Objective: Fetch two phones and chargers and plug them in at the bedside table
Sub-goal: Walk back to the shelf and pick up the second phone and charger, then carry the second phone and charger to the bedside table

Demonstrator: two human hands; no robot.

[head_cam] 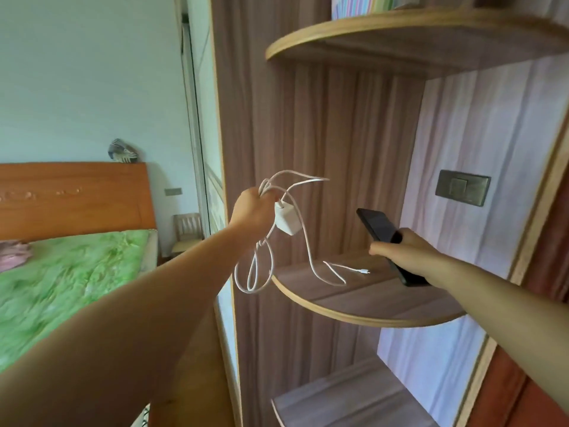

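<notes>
Two hands (251,211) (400,251) (charger (288,221), phone (377,224)) hover by shelf (354,306) rim.

Bed (70,272) lies left of the shelf (369,298) — cable end (354,269) resting on it.

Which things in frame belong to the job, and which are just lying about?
Job:
- charger with its cable, gripped by the left hand
- phone, held in the right hand

Lying about:
- bed
- chair
- wall plate
- books on the top shelf
- middle shelf, where the cable end trails
</notes>
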